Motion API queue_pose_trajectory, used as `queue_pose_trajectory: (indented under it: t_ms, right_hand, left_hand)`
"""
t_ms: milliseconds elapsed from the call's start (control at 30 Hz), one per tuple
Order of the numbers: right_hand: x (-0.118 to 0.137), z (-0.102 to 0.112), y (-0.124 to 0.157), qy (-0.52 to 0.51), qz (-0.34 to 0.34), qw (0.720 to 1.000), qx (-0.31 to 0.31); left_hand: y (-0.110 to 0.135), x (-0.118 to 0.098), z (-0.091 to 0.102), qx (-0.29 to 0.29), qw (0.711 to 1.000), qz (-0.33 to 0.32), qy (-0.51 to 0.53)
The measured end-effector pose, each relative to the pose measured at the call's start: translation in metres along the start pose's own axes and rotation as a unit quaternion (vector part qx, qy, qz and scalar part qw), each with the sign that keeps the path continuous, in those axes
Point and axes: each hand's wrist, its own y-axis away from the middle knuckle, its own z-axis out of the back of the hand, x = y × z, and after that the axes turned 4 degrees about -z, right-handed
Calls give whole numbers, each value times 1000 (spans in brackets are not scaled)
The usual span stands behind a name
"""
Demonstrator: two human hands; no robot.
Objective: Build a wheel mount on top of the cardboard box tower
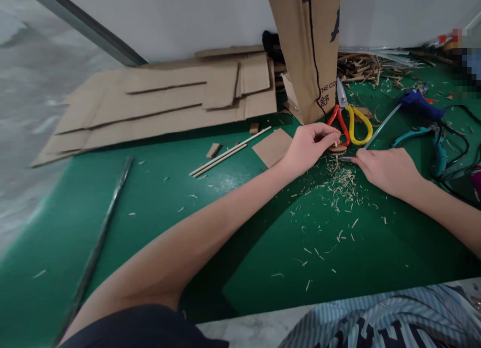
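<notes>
Head view: the left hand [311, 146] pinched a thin stick [335, 143] with thumb and fingers nearly together, a small brown disc [338, 150] around the stick just below the fingertips. The right hand [389, 170], at four o'clock from the disc, was curled closed around a slim metal tool [346, 159]; whether its tip touched the stick, I could not tell. On the green tabletop [259, 242], pale shavings [342, 187] lay at six o'clock, scissors [341, 102] at twelve, a blue glue gun [421, 106] at two, and two loose sticks [225, 154] at nine.
</notes>
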Motion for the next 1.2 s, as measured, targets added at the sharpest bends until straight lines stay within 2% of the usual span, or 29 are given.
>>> queue_pose_trajectory:
  t_ms: [133, 400, 700, 933, 1067, 1200]
  right_hand:
    - [1, 1, 5, 2, 11, 1000, 1]
    - [1, 3, -4, 7, -30, 999, -23]
    - [-1, 0, -1, 19, 20, 1000, -10]
    - [-1, 0, -4, 10, -24, 999, -37]
    - [0, -3, -5, 21, -14, 998, -61]
    - [-1, -3, -5, 24, 2, 999, -48]
  left_hand:
    - [0, 1, 1, -19, 1000, -7, 13]
    - [-1, 2, 1, -10, 1000, -6, 13]
    - [-1, 4, 1, -8, 1000, -12, 7]
    - [-1, 4, 0, -14, 1000, -7, 17]
    - [-1, 1, 0, -17, 1000, 3, 12]
    - [-1, 0, 0, -23, 1000, 6, 5]
